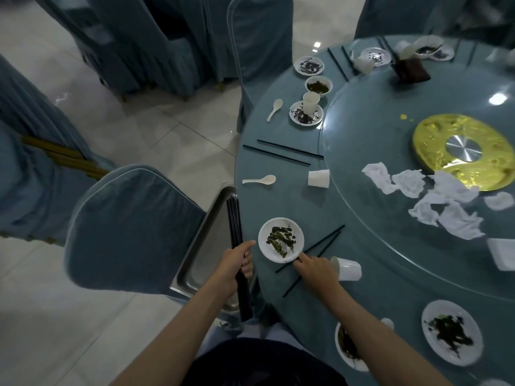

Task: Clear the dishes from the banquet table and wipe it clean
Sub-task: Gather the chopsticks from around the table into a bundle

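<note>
My left hand [237, 264] grips a bundle of black chopsticks [235, 224] upright over a steel tray [195, 263] that sits beside the round blue table [278, 168]. My right hand [315, 270] lies on the table over a loose pair of black chopsticks [324, 242], its fingers touching them beside a white plate of green scraps [281, 239]. A white cup on its side [347, 268] lies just right of that hand. Another pair of chopsticks [281, 152], two white spoons [260, 179], cups and dirty plates [306, 112] line the table's edge further away.
A glass turntable [390, 135] with a gold centre [462, 151] carries crumpled white napkins [434, 201]. Blue-covered chairs [125, 229] stand close at the left of the tray and around the table. Two dirty plates [451, 331] sit near my right forearm.
</note>
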The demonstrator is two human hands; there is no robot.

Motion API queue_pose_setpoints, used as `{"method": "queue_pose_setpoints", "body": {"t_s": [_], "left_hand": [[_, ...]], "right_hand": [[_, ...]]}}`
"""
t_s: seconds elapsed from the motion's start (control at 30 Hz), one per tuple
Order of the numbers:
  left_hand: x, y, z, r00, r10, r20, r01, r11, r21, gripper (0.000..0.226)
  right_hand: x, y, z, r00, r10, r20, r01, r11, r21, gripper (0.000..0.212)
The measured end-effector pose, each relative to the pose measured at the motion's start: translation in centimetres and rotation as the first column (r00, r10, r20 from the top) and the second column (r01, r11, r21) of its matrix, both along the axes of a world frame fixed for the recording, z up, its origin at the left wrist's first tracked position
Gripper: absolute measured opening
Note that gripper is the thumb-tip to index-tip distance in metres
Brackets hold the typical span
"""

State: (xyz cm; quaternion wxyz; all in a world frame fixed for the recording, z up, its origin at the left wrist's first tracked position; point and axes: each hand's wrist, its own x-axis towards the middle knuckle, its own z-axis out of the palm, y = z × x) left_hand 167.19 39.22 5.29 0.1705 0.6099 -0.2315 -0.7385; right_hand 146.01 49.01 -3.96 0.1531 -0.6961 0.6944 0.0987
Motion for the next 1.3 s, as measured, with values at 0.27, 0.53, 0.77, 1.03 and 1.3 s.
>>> {"method": "queue_pose_setpoints", "body": {"t_s": [0.27,0.53,0.77,1.03,1.3], "left_hand": [[0.4,-1.4,0.4,0.995,-0.092,-0.04,0.093,0.995,0.02,0.03],[-0.5,-1.6,1.4,0.972,-0.203,-0.116,0.21,0.976,0.051,0.03],[-1.2,-1.9,2.2,0.914,-0.259,-0.313,0.303,0.948,0.101,0.039],[-0.3,-2.0,2.6,0.921,-0.299,-0.251,0.308,0.951,-0.003,0.021],[1.2,-4.3,0.6,0.995,-0.072,-0.072,0.064,0.992,-0.108,0.019]], "right_hand": [[-0.3,0.6,3.0,0.999,-0.035,-0.01,0.033,0.983,-0.179,0.039],[1.3,0.2,9.0,0.982,0.166,0.084,-0.092,0.824,-0.56,0.017],[5.2,-1.4,10.2,0.924,0.34,0.176,-0.146,0.738,-0.658,0.019],[6.7,-1.8,8.1,0.903,0.338,0.267,-0.121,0.795,-0.595,0.01],[2.1,-2.9,6.3,0.798,-0.293,0.526,0.528,0.761,-0.377,0.006]]}}
